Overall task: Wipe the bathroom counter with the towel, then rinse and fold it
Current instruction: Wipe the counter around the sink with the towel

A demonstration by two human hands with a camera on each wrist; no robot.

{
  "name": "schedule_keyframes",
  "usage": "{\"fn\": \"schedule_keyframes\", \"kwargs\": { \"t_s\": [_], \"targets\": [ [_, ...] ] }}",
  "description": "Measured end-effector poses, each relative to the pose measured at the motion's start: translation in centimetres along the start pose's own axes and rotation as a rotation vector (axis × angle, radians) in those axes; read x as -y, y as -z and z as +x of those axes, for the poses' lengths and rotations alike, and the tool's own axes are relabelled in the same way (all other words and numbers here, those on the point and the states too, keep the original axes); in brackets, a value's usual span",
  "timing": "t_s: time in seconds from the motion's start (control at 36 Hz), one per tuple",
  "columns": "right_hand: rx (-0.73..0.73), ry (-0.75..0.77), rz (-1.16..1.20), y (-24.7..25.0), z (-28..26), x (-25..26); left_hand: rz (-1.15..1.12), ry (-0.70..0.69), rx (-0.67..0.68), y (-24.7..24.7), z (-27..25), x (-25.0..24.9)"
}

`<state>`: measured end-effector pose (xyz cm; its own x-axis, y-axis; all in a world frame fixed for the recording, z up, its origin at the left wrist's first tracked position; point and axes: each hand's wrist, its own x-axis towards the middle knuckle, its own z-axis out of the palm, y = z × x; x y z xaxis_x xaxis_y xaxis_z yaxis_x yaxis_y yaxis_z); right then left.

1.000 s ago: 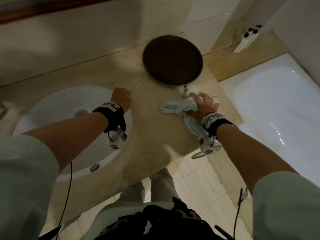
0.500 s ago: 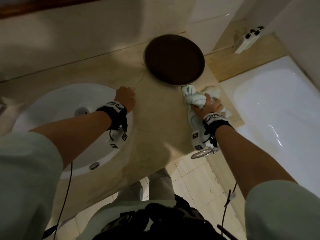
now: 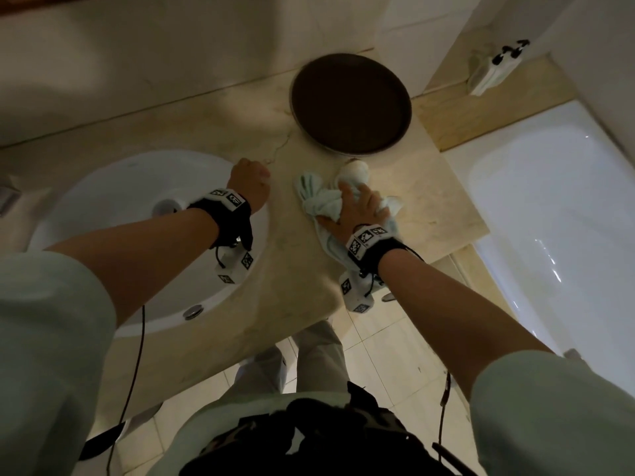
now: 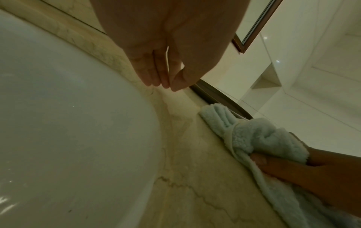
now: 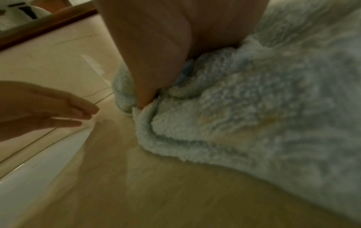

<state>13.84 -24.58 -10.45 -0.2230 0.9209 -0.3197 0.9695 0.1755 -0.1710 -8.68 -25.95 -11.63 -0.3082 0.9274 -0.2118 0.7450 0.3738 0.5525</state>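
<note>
my left hand [image 4: 166, 54] hangs relaxed over the counter [image 4: 195, 177]; at right, my right hand [image 4: 322, 177] grips the towel [image 4: 259, 138].

Both forearms reach forward, each wrist strapped with a marker band. Left hand [image 3: 249, 182] hangs with fingers [image 4: 156, 74] straight, close together, pointing down. Right hand [image 3: 357, 209] lies palm down, fingers curled in a grip

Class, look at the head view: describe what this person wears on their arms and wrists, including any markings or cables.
Both arms wear pale green short sleeves, leaving the forearms bare. Each wrist, on the left hand and the right hand, carries a black strap with white blocks printed with black-and-white square markers. A thin black cable hangs below each arm.
</note>
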Motion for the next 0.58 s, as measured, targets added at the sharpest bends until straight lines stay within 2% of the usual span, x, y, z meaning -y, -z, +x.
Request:
{"fn": "schedule_keyframes", "kwargs": {
  "t_s": [0.08, 0.33, 0.58],
  "targets": [
    [0.063, 0.066, 0.04, -0.5, -0.8, 2.3, -0.007, -0.004, -0.021, 0.3, -0.3, 0.4],
    [0.04, 0.201, -0.022, -2.7, -2.6, 8.5, -0.036, 0.054, -0.051, 2.0, -1.2, 2.3],
    [0.08, 0.382, -0.072, -2.7, -1.8, 6.3, -0.031, 0.104, -0.038, 2.9, -0.7, 2.0]
  ]
}}
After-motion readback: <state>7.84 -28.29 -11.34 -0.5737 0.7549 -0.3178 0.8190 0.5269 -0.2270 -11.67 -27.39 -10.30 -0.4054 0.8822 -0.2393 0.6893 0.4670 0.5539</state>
